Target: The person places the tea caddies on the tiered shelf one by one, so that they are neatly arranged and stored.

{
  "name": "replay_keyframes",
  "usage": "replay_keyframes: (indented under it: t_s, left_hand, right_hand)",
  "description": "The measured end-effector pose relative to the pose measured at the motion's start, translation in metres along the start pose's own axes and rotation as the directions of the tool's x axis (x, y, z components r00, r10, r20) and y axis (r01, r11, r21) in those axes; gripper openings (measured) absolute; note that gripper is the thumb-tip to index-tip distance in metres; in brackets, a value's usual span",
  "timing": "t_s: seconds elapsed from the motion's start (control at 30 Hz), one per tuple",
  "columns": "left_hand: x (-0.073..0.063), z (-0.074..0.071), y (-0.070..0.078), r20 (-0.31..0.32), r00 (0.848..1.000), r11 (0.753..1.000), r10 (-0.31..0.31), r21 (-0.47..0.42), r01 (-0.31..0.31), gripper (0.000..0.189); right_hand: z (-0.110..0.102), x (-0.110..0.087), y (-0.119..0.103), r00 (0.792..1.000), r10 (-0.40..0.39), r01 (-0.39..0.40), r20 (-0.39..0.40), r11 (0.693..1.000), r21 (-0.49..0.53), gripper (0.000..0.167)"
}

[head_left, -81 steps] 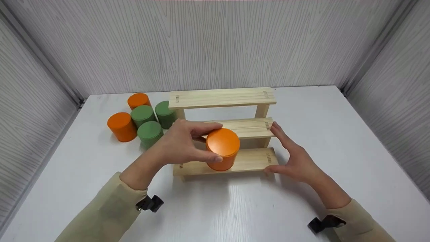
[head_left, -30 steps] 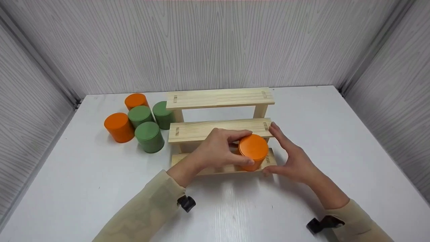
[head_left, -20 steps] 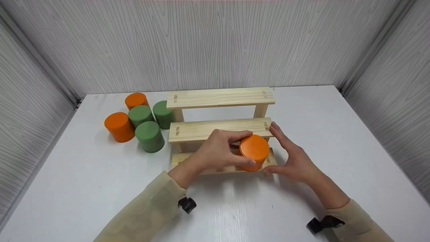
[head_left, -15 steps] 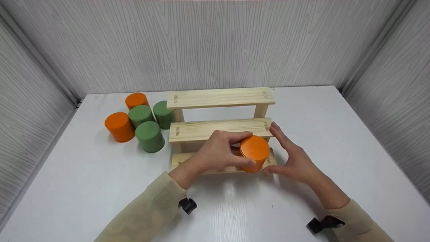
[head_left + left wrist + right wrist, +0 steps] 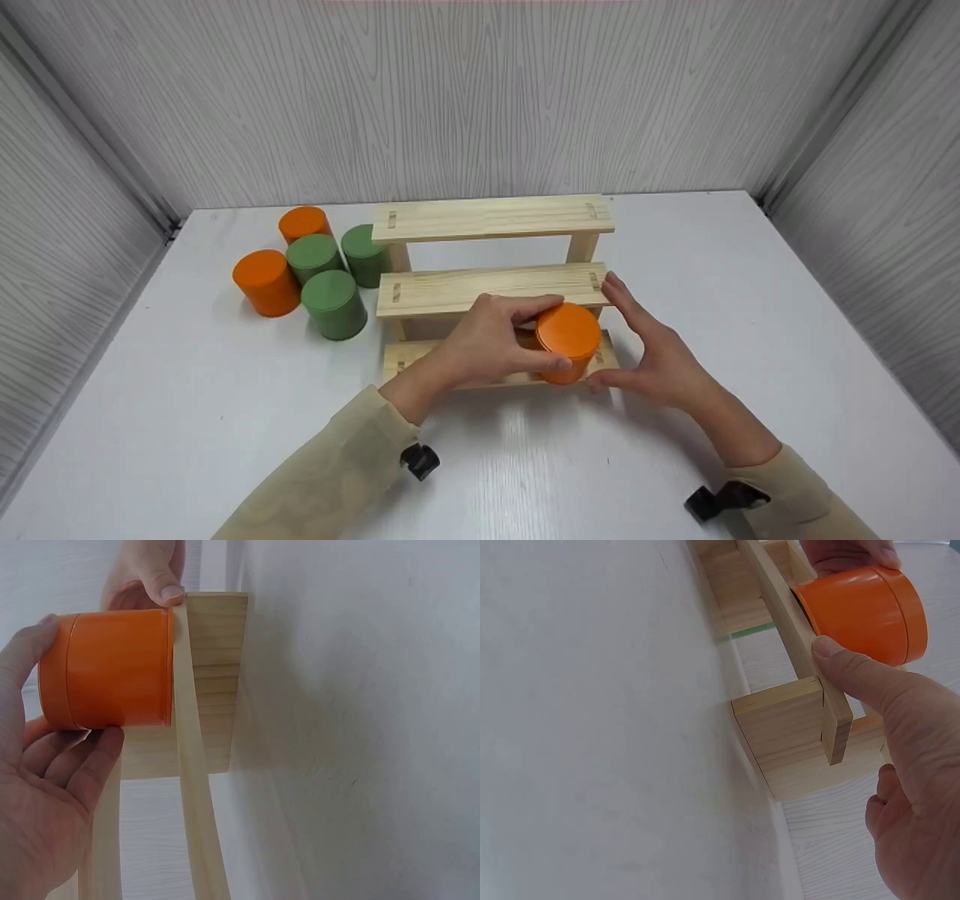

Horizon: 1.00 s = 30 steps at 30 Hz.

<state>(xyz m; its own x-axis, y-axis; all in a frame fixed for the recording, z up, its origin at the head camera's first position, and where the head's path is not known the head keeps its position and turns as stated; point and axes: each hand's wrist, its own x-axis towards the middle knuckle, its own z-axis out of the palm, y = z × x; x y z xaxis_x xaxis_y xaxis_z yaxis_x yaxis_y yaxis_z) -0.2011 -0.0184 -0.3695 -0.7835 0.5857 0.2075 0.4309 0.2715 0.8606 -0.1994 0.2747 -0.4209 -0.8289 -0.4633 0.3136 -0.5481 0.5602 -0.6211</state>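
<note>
My left hand (image 5: 487, 341) grips an orange lidded canister (image 5: 568, 331) between thumb and fingers. The canister stands upright toward the right end of the lowest board of a three-step wooden shelf rack (image 5: 491, 289). In the left wrist view, the base of the orange canister (image 5: 120, 671) is right at that board. My right hand (image 5: 660, 364) grips the rack's right end, its fingertips at the middle board and its thumb at the lowest board's front. The right wrist view shows the right thumb (image 5: 855, 671) pressing the front edge, close to the canister's base.
Left of the rack stand green canisters (image 5: 334, 304) and two orange canisters (image 5: 266, 283), grouped close together. One green canister (image 5: 365, 255) is partly hidden behind the rack's top board. A pale wood-grain panel (image 5: 480, 97) rises behind the white table (image 5: 150, 405).
My left hand has shifted the orange canister rightward along the lowest board, from near its middle. Over the last second it has barely moved. My right hand keeps its place on the rack.
</note>
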Motion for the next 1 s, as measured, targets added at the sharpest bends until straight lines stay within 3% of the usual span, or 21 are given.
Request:
replay_keyframes:
  t_s: [0.33, 0.7, 1.0]
  left_hand:
    - [-0.0002, 0.0006, -0.0002, 0.006, 1.000, 0.999, -0.028, -0.026, 0.028, 0.081]
    - [-0.0003, -0.0002, -0.0012, 0.006, 1.000, 1.000, -0.016, 0.013, 0.015, 0.080]
    - [-0.0016, -0.0007, -0.0014, 0.014, 1.000, 1.000, -0.008, -0.008, 0.008, 0.083]
  right_hand:
    - [-0.0012, -0.0012, -0.0022, 0.999, 0.034, -0.034, 0.010, 0.999, -0.015, 0.125]
    - [-0.0006, -0.0015, -0.0021, 1.000, 0.029, -0.029, 0.006, 1.000, -0.009, 0.125]
    - [-0.0005, -0.0016, -0.0015, 1.000, 0.022, -0.022, 0.001, 1.000, -0.020, 0.125]
